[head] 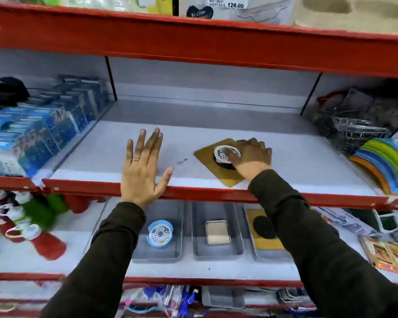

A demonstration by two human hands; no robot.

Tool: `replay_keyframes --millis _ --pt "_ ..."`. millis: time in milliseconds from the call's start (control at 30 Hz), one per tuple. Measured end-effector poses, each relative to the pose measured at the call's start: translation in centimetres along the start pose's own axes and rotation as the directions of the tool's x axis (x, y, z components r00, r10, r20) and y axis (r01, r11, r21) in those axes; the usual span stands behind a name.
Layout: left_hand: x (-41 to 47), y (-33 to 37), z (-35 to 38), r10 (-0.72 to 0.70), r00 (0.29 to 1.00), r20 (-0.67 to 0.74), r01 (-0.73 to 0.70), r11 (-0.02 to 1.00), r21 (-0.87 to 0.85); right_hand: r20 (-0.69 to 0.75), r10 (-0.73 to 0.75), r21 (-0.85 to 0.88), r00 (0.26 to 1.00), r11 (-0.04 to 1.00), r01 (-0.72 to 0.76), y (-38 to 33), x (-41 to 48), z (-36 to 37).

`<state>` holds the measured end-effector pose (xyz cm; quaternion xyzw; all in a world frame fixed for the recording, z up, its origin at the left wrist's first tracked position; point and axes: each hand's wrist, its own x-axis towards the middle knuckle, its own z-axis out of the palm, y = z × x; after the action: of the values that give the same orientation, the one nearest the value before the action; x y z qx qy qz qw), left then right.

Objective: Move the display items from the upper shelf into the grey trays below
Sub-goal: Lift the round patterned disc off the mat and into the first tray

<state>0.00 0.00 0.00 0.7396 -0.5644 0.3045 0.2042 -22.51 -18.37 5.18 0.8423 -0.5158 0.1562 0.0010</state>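
Observation:
On the upper shelf (106, 154) lies a gold card (207, 154) carrying a round black item with a white patterned top (224, 154). My right hand (251, 157) rests over that round item, fingers curled on it. My left hand (145, 166) lies flat and spread on the shelf's front edge, holding nothing. Below stand three grey trays: the left tray (177, 226) holds a blue round item (160, 232), the middle tray (198, 226) a small beige square box (217, 232), and the right tray (253, 246) a gold card with a black disc (264, 227), partly hidden by my right sleeve.
Blue packaged boxes (39, 131) fill the compartment to the left. Black wire baskets (354, 125) and a rainbow-coloured item (386, 161) sit to the right. Red and green toys (28, 226) lie lower left, card packs (386, 253) lower right. A red shelf beam (193, 42) runs overhead.

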Motion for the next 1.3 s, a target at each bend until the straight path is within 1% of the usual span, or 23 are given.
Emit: replay_keyframes --millis 100,167,300,333,400,467,533,600,667,700,767,867,933,1000,1033,1100,1200,1300 --pt "-0.3 -0.4 0.4 -0.034 0.998 -0.045 0.036 0.999 0.031 0.112 0.077 -0.038 0.991 0.997 -0.073 -0.2 1.5 0.5" --pt "-0.8 -0.4 0.9 -0.058 0.994 -0.089 0.062 0.997 0.047 0.162 0.119 -0.016 0.980 0.993 -0.118 -0.2 1.9 0.8" --pt "-0.7 -0.4 1.6 -0.153 0.977 -0.150 0.163 0.985 0.061 0.230 0.131 0.174 0.964 0.969 -0.173 0.5 2.9 0.9" --pt "-0.7 -0.5 1.7 -0.169 0.974 -0.150 0.180 0.982 0.061 0.245 0.128 0.233 0.961 0.954 -0.187 0.6 3.1 0.8" --pt "-0.8 -0.4 1.7 -0.176 0.974 -0.144 0.187 0.980 0.063 0.232 0.122 0.370 0.965 0.907 -0.204 1.0 3.3 0.9" --pt "-0.8 -0.4 1.8 -0.174 0.974 -0.142 0.185 0.981 0.064 0.182 0.138 0.510 0.974 0.833 -0.213 1.4 3.4 0.9" --pt "-0.8 -0.4 1.9 -0.178 0.974 -0.143 0.189 0.980 0.068 0.159 0.182 0.633 0.970 0.735 -0.242 1.9 3.5 0.6" --pt "-0.8 -0.3 1.8 -0.175 0.974 -0.141 0.187 0.980 0.074 0.174 0.211 0.713 0.962 0.647 -0.271 2.4 3.2 0.3" --pt "-0.8 -0.3 1.6 -0.173 0.976 -0.131 0.184 0.980 0.076 0.212 0.205 0.763 0.955 0.576 -0.293 2.7 2.6 -0.1" --pt "-0.8 -0.3 1.6 -0.174 0.976 -0.130 0.185 0.980 0.075 0.242 0.192 0.802 0.951 0.513 -0.307 2.7 2.1 -0.5" --pt "-0.8 -0.1 1.3 -0.182 0.976 -0.119 0.191 0.979 0.070 0.305 0.146 0.886 0.941 0.319 -0.337 2.8 0.5 -1.3" --pt "-0.8 0.0 1.1 -0.196 0.976 -0.097 0.204 0.976 0.075 0.348 0.086 0.932 0.934 0.076 -0.355 3.3 -2.5 -2.9" --pt "-0.9 0.2 0.9 -0.212 0.974 -0.081 0.218 0.973 0.081 0.373 0.001 0.927 0.928 -0.054 -0.372 3.8 -4.8 -3.6" --pt "-0.9 0.2 0.9 -0.221 0.973 -0.074 0.227 0.970 0.088 0.400 -0.081 0.901 0.913 -0.149 -0.408 4.1 -7.0 -4.2" --pt "-0.9 0.2 0.8 -0.222 0.972 -0.072 0.228 0.969 0.091 0.415 -0.109 0.886 0.903 -0.179 -0.428 4.1 -8.0 -4.5" --pt "-0.9 0.2 0.9 -0.220 0.973 -0.071 0.226 0.970 0.094 0.442 -0.146 0.861 0.885 -0.207 -0.464 4.0 -9.6 -5.0" --pt "-0.8 0.2 0.9 -0.218 0.973 -0.076 0.224 0.970 0.093 0.445 -0.167 0.857 0.880 -0.204 -0.473 3.7 -11.2 -5.8" --pt "-0.8 0.2 1.0 -0.219 0.972 -0.082 0.227 0.969 0.095 0.414 -0.177 0.877 0.893 -0.183 -0.443 3.4 -12.1 -6.6"
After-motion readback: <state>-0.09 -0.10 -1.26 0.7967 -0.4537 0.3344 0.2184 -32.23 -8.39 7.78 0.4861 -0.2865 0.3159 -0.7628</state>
